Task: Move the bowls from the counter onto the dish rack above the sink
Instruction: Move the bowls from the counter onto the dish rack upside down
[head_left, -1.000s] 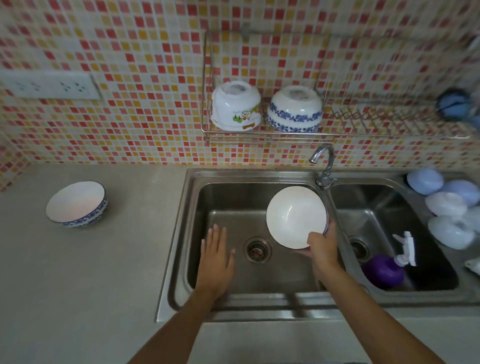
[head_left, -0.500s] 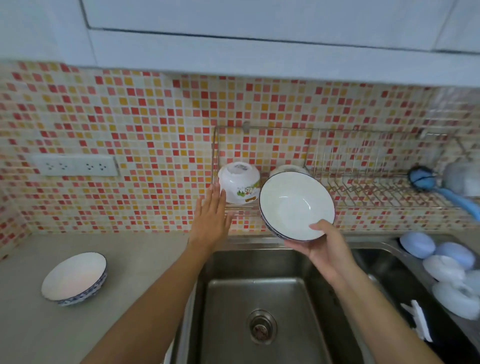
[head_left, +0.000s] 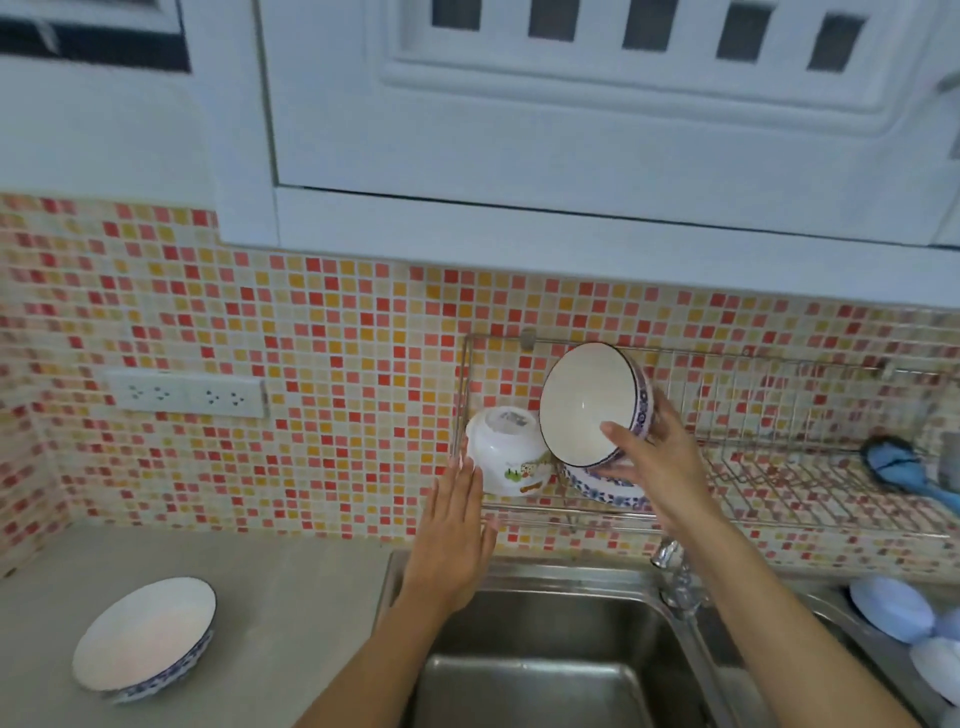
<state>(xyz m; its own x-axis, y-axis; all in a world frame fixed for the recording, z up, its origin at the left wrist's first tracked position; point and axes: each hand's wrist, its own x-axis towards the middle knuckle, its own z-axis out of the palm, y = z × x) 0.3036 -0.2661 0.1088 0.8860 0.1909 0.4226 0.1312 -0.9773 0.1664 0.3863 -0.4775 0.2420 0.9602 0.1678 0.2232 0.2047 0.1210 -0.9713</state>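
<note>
While two bowls already sit upturned on the dish rack (head_left: 779, 499), right hand (head_left: 660, 462) grips a third bowl (head_left: 592, 402) tilted over them, left hand (head_left: 454, 530) flat and empty, last bowl (head_left: 143, 636) left on counter (head_left: 291, 597).

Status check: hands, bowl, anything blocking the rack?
Right hand holds blue-rimmed bowl, tilted at the dish rack. Left hand open, empty, beside upturned white bowl. Upturned blue-patterned bowl sits under the held one. One bowl on counter.

Tilted white bowl (head_left: 589, 402) (blue-patterned outside) above dish rack (head_left: 779, 483).
</note>
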